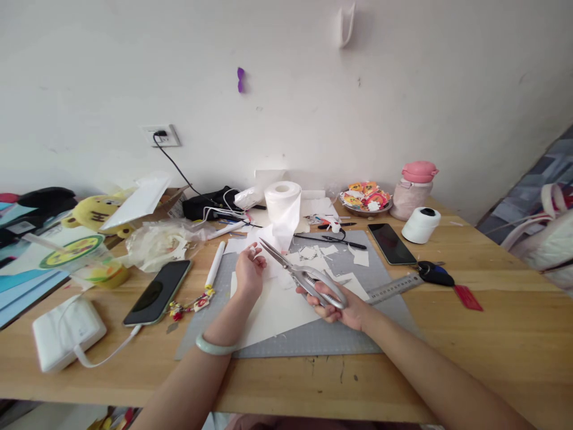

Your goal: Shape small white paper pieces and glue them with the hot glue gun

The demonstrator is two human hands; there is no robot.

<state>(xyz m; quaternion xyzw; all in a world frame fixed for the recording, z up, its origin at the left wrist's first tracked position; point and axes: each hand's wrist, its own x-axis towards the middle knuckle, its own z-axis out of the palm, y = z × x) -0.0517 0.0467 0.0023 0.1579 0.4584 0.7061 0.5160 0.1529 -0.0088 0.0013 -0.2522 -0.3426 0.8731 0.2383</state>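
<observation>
Currently grasping scissors by handles in R-hand grip, above white sheet on grey mat, w/ blade tips near half-curled L-hand grip; cannot tell if grasping anything there.

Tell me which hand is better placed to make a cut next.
Probably the right hand: it grips the silver scissors, their blades pointing toward the left hand. The left hand has no cutting tool; whether its fingertips pinch anything is too small to tell.

Apparent home craft desk: scissors, cutting mat on wooden table, plush toy left, pink-lidded bottle far right.
</observation>
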